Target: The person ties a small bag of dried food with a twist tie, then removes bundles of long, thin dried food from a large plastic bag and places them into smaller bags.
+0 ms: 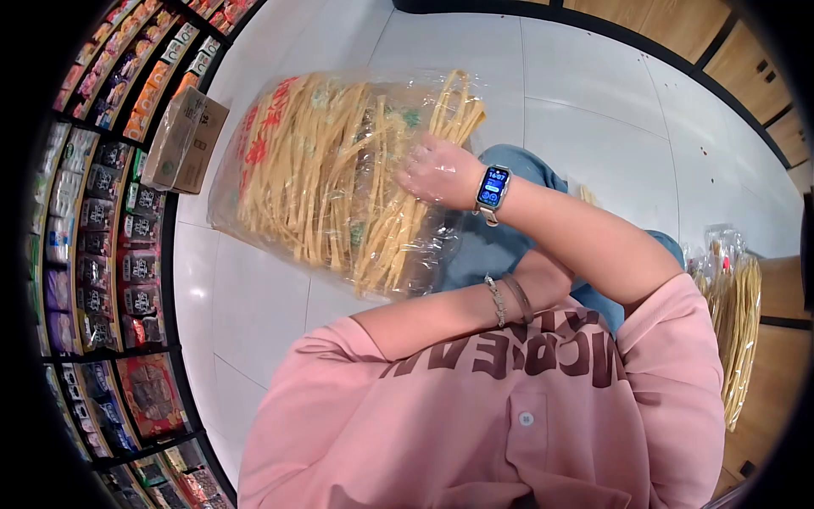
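Observation:
My right hand point(437, 172), with a watch on its wrist, is closed around a bunch of long yellow dried tofu sticks point(458, 114). They stick out above and below my fingers at the right side of a large clear plastic bag point(225, 199). Shiny film seems to lie over part of the hand. More dried tofu sticks point(297, 161) fill the bag, which lies on the floor and has red print on its left side. My left forearm point(432, 318) crosses beneath the right one, and the left hand is hidden behind it.
A cardboard box point(188, 140) stands beyond the bag by shelves of packaged snacks point(97, 229) at left. Bagged long yellow sticks point(739, 314) are at right, near wooden cabinets point(780, 373). My bent knee point(521, 161) is beside the bag on the tiled floor point(593, 59).

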A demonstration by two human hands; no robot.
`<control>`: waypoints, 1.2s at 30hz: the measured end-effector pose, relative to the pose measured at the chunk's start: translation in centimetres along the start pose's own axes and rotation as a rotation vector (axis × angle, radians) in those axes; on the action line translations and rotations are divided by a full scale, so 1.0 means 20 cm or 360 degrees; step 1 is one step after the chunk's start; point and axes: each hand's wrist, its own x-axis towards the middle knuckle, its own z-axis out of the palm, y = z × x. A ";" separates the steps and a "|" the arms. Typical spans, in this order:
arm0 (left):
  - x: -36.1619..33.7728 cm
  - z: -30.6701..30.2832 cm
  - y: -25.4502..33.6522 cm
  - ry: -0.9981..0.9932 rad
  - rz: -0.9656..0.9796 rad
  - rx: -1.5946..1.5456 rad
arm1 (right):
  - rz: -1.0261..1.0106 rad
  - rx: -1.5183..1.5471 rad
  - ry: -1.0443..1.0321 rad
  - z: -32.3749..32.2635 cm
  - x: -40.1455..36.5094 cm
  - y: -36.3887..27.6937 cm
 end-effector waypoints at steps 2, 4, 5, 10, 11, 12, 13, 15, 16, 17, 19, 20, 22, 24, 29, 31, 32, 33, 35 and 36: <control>-0.01 0.02 0.02 0.0002 -0.0058 0.0109 | 0.0020 0.0020 0.0007 0.00 0.00 -0.02; -0.01 0.01 0.01 -0.0032 -0.0099 0.0072 | 0.0029 0.0001 -0.0013 0.01 0.01 -0.04; -0.01 0.00 0.01 -0.0071 -0.0113 -0.0023 | 0.0032 -0.0024 -0.0038 0.01 0.01 -0.05; -0.01 0.14 -0.13 0.0221 0.0411 0.0345 | 0.0031 0.0211 -0.0098 0.14 0.03 -0.07; -0.02 0.14 -0.14 0.0265 0.0459 0.0346 | 0.0060 0.0240 -0.0195 0.17 0.06 -0.09; -0.01 0.14 -0.14 0.0310 0.0506 0.0349 | 0.0086 0.0268 -0.0289 0.16 0.08 -0.10; 0.00 0.14 -0.15 0.0357 0.0549 0.0354 | 0.0093 0.0329 -0.0326 0.16 0.08 -0.09; 0.01 0.14 -0.17 0.0395 0.0589 0.0412 | 0.0100 0.0464 -0.0403 0.15 0.05 -0.10; 0.00 0.15 -0.18 0.0384 0.0593 0.0466 | 0.0134 0.0493 -0.0363 0.14 0.04 -0.10; 0.00 0.16 -0.19 0.0312 0.0566 0.0570 | 0.0119 0.0500 -0.0376 0.14 0.02 -0.10; 0.00 0.16 -0.18 0.0249 0.0495 0.0538 | 0.0094 0.0505 -0.0405 0.07 0.01 -0.09; 0.00 0.16 -0.17 0.0258 0.0447 0.0403 | 0.0148 0.0480 -0.0600 0.04 0.02 -0.09; 0.00 0.14 -0.14 0.0213 0.0352 0.0201 | 0.0200 0.0496 -0.0737 -0.02 0.01 -0.07; 0.00 0.10 -0.13 0.0107 0.0266 0.0068 | 0.0240 0.0489 -0.0705 -0.06 -0.02 -0.07; 0.10 0.06 -0.11 -0.0122 -0.0045 0.0024 | 0.0474 0.0444 -0.1182 -0.31 -0.11 0.04; 0.14 0.00 -0.02 -0.0240 -0.0194 0.0312 | 0.0603 0.0354 -0.1022 -0.38 -0.21 0.11; 0.14 0.03 -0.05 0.0040 0.0064 0.0277 | 0.0714 0.0313 -0.1020 -0.45 -0.27 0.16; 0.17 0.01 -0.03 0.0042 0.0039 0.0281 | 0.0791 0.0285 -0.1117 -0.52 -0.30 0.22; 0.21 -0.04 -0.01 0.0041 0.0200 0.0272 | 0.0935 0.0138 -0.1304 -0.63 -0.41 0.34; 0.24 -0.04 -0.02 0.0073 0.0257 0.0316 | 0.0956 0.0094 -0.1278 -0.70 -0.48 0.39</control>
